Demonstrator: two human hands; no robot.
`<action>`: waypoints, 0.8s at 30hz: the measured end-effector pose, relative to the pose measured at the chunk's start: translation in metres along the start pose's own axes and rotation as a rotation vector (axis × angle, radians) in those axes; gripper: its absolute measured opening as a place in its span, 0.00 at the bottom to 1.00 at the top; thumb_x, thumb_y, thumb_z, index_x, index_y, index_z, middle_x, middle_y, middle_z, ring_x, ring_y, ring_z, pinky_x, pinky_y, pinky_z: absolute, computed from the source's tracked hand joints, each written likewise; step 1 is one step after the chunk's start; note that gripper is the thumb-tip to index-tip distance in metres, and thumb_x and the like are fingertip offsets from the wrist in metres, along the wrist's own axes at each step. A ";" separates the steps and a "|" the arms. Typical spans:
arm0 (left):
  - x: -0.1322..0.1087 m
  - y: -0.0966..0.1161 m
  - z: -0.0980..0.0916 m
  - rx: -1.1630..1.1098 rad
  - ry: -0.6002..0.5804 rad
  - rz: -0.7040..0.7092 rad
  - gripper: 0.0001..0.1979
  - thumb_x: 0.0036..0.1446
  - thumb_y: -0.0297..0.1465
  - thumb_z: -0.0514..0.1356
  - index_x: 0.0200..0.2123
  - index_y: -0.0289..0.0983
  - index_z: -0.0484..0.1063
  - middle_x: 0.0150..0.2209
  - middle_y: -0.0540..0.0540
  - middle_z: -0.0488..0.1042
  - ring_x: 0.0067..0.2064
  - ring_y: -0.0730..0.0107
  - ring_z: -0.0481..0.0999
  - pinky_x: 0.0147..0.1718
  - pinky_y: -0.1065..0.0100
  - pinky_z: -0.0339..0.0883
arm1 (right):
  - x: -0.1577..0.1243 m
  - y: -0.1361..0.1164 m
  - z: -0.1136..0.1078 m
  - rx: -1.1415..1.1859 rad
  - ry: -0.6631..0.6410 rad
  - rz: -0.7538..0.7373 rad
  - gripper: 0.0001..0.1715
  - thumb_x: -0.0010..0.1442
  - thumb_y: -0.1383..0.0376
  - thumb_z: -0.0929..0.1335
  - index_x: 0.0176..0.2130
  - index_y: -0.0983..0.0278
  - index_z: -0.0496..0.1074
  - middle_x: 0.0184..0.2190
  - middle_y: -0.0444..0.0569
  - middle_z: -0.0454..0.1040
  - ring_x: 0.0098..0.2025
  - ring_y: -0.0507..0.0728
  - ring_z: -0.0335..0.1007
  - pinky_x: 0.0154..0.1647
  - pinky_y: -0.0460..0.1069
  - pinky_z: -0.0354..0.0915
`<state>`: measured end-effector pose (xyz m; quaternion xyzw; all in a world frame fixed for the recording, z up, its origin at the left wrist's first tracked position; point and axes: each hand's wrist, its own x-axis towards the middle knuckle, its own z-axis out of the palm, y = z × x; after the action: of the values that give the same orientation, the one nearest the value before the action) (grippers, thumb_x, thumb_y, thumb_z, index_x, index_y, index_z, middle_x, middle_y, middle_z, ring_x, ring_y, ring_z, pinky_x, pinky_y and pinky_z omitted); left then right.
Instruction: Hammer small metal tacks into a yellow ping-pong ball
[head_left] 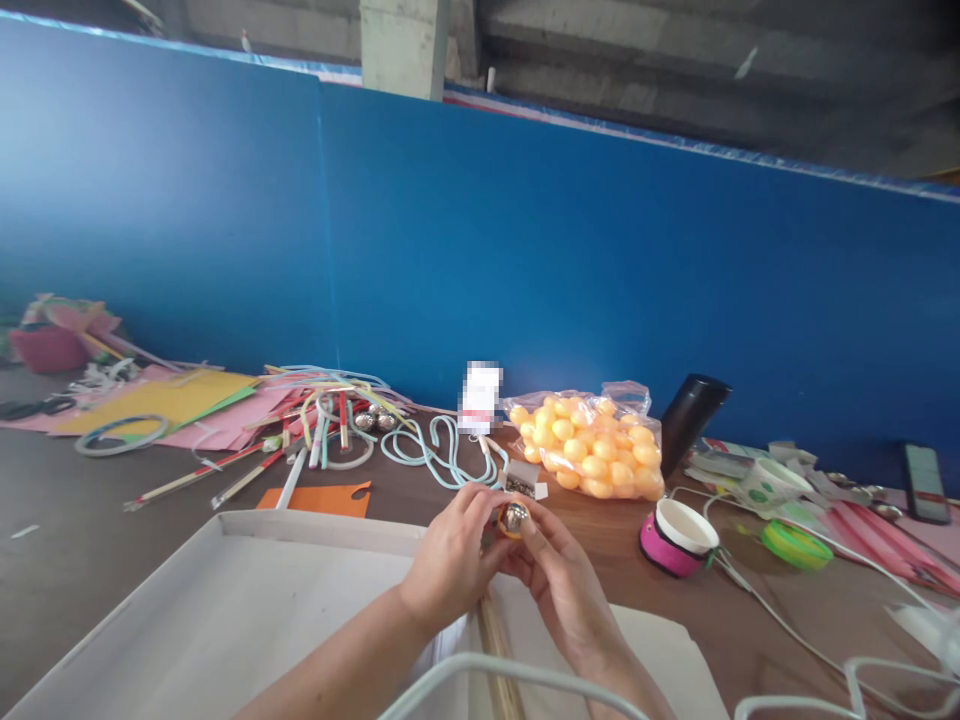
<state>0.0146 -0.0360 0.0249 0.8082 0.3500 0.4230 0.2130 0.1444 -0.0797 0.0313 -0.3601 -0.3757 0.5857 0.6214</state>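
My left hand [452, 556] and my right hand [559, 572] meet above the table's near middle. Between their fingertips they pinch a small silver bell [515, 516] with an orange ring around it. Both hands have their fingers closed on it. Just beyond the fingertips lies a small box of metal bits [523, 485]. Thin wooden sticks [496, 650] lie under my wrists, partly hidden.
A white tray [247, 610] lies at the near left. A bag of orange balls [589, 447], a black cup [691, 420], a pink-and-white tape roll [677, 538], a green roll [796, 545], light blue cords [439, 450], coloured paper [161, 400] and a phone [924, 483] lie around. White tubing [495, 675] crosses nearest me.
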 end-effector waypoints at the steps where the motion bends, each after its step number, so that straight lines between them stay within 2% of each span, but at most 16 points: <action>1: 0.000 0.000 0.000 -0.018 0.005 -0.022 0.15 0.52 0.30 0.57 0.45 0.42 0.65 0.41 0.46 0.67 0.40 0.67 0.69 0.39 0.66 0.65 | 0.000 0.000 0.000 0.003 -0.013 -0.005 0.17 0.57 0.59 0.67 0.46 0.62 0.70 0.42 0.52 0.73 0.39 0.58 0.71 0.41 0.54 0.66; 7: -0.001 0.000 0.002 -0.042 0.009 -0.043 0.14 0.52 0.31 0.58 0.44 0.41 0.65 0.41 0.46 0.66 0.39 0.68 0.69 0.38 0.67 0.65 | -0.004 -0.003 0.005 -0.022 -0.042 -0.021 0.17 0.57 0.59 0.66 0.46 0.62 0.70 0.43 0.52 0.73 0.41 0.58 0.70 0.41 0.53 0.66; 12: -0.003 -0.002 0.005 -0.035 0.027 -0.002 0.15 0.52 0.28 0.57 0.44 0.41 0.64 0.41 0.46 0.66 0.36 0.69 0.68 0.37 0.66 0.64 | -0.001 0.003 0.000 -0.146 0.018 -0.078 0.22 0.55 0.58 0.68 0.49 0.62 0.67 0.44 0.52 0.73 0.45 0.63 0.69 0.41 0.56 0.68; 17: -0.003 -0.005 0.006 -0.055 0.017 -0.015 0.16 0.51 0.26 0.56 0.45 0.41 0.64 0.41 0.46 0.66 0.39 0.68 0.68 0.39 0.65 0.64 | 0.000 0.007 -0.005 -0.217 0.064 -0.110 0.26 0.54 0.61 0.69 0.52 0.59 0.64 0.47 0.50 0.71 0.47 0.62 0.69 0.42 0.54 0.68; 21: -0.004 -0.005 0.008 -0.072 -0.009 -0.007 0.19 0.51 0.24 0.53 0.48 0.41 0.63 0.43 0.44 0.66 0.40 0.68 0.69 0.40 0.65 0.65 | 0.001 0.007 -0.005 -0.266 0.134 -0.167 0.23 0.52 0.60 0.70 0.47 0.62 0.67 0.45 0.52 0.73 0.46 0.62 0.70 0.42 0.54 0.69; 24: -0.005 -0.007 0.010 -0.062 0.005 -0.019 0.22 0.50 0.20 0.50 0.49 0.40 0.63 0.42 0.44 0.67 0.41 0.67 0.69 0.39 0.66 0.65 | 0.003 0.008 -0.010 -0.328 0.236 -0.180 0.20 0.50 0.58 0.71 0.43 0.62 0.69 0.42 0.51 0.75 0.44 0.61 0.71 0.40 0.52 0.69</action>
<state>0.0185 -0.0355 0.0117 0.7968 0.3448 0.4338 0.2409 0.1494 -0.0760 0.0200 -0.4874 -0.4214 0.4127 0.6439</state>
